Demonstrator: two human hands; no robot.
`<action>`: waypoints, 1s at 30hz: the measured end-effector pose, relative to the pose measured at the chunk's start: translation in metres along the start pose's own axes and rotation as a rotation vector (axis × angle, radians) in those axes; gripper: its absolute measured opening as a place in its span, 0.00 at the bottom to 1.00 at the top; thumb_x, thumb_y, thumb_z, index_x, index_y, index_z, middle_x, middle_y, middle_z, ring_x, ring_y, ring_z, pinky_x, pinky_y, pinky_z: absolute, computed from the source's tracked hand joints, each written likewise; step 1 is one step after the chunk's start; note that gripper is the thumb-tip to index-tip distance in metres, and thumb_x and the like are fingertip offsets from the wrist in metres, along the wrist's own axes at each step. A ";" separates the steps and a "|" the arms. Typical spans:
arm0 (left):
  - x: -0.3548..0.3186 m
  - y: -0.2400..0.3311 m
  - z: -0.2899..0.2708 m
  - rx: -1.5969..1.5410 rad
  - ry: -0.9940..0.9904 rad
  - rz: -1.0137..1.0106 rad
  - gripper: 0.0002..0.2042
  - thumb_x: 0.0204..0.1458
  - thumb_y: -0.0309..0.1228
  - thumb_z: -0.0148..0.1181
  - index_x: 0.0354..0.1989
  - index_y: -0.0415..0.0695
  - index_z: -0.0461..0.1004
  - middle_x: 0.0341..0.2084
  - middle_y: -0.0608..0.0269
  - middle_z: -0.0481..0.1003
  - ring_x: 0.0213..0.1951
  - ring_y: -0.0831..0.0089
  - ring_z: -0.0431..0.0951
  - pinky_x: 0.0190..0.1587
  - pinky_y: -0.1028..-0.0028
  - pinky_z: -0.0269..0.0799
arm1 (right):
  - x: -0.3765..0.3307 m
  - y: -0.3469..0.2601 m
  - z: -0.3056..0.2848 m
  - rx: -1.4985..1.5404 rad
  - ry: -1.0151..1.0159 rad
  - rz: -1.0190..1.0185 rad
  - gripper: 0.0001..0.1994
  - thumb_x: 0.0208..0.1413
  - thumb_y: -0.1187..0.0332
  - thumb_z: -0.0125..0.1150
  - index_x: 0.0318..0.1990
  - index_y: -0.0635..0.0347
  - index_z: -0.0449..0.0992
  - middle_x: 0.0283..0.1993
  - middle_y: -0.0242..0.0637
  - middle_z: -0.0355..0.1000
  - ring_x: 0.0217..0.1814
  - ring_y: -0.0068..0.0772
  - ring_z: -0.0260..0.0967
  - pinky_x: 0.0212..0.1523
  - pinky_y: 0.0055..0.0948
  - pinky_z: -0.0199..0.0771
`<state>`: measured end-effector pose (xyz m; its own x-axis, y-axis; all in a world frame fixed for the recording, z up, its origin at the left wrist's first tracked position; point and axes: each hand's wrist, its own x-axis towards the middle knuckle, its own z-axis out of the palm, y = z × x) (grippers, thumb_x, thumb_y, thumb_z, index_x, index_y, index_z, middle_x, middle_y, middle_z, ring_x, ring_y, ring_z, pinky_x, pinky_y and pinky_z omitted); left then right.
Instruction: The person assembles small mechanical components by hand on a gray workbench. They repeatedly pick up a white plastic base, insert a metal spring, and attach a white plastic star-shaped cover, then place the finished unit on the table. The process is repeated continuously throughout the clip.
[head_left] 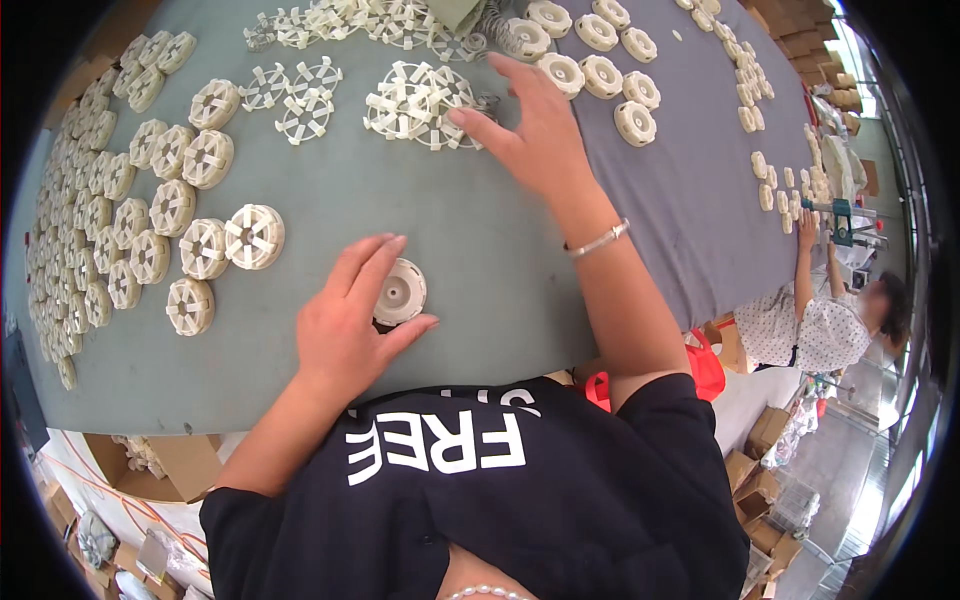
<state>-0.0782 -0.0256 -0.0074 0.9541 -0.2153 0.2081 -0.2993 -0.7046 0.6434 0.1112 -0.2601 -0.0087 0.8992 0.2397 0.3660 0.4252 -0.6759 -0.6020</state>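
My left hand (345,325) curves around a round cream plastic housing (402,291) with a small hole at its centre. The housing rests on the table near its front edge, fingers along its left side and thumb below. My right hand (540,135) reaches to the far middle, thumb and fingers apart, with nothing visible between them. Its thumb tip is at the edge of a small pile of white spoked plastic rings (410,100). Beside the pile, partly behind that hand, are grey coil springs (487,103).
Many assembled round pieces (172,207) cover the left side of the table (480,240). Loose spoked rings (305,100) and a bigger heap (345,22) lie farther back. Several cream housings (602,76) stand at the far right. A co-worker (815,325) works along the right edge.
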 end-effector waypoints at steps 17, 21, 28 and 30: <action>-0.009 -0.012 -0.016 -0.609 -0.024 -0.236 0.29 0.60 0.42 0.69 0.68 0.43 0.74 0.60 0.60 0.75 0.34 0.77 0.73 0.37 0.76 0.70 | -0.063 -0.037 -0.066 -0.051 -0.299 -0.004 0.27 0.47 0.62 0.85 0.55 0.55 0.84 0.54 0.36 0.78 0.52 0.40 0.77 0.52 0.39 0.81; 0.010 0.015 -0.026 -1.436 0.068 -0.576 0.33 0.75 0.56 0.43 0.70 0.37 0.69 0.60 0.58 0.72 0.42 0.77 0.70 0.48 0.74 0.66 | -0.080 -0.084 -0.052 0.241 -0.350 -0.052 0.25 0.46 0.63 0.84 0.53 0.54 0.84 0.53 0.37 0.79 0.54 0.40 0.77 0.54 0.40 0.80; 0.009 0.033 -0.030 -1.531 0.006 -0.629 0.25 0.75 0.43 0.48 0.71 0.35 0.67 0.59 0.57 0.73 0.58 0.70 0.75 0.63 0.68 0.70 | -0.093 -0.100 -0.005 0.396 -0.266 -0.232 0.19 0.47 0.70 0.81 0.47 0.55 0.82 0.48 0.35 0.79 0.49 0.37 0.76 0.52 0.37 0.76; 0.002 0.026 -0.021 -1.398 0.020 -0.560 0.21 0.74 0.37 0.52 0.68 0.38 0.70 0.56 0.57 0.76 0.55 0.70 0.79 0.61 0.68 0.74 | -0.093 -0.097 -0.007 0.527 -0.277 -0.159 0.17 0.47 0.73 0.81 0.45 0.56 0.81 0.47 0.35 0.79 0.46 0.33 0.76 0.49 0.34 0.76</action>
<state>-0.0846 -0.0296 0.0253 0.9477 -0.1271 -0.2929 0.3159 0.5061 0.8025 -0.0140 -0.2217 0.0209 0.7838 0.5294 0.3246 0.4864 -0.1983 -0.8509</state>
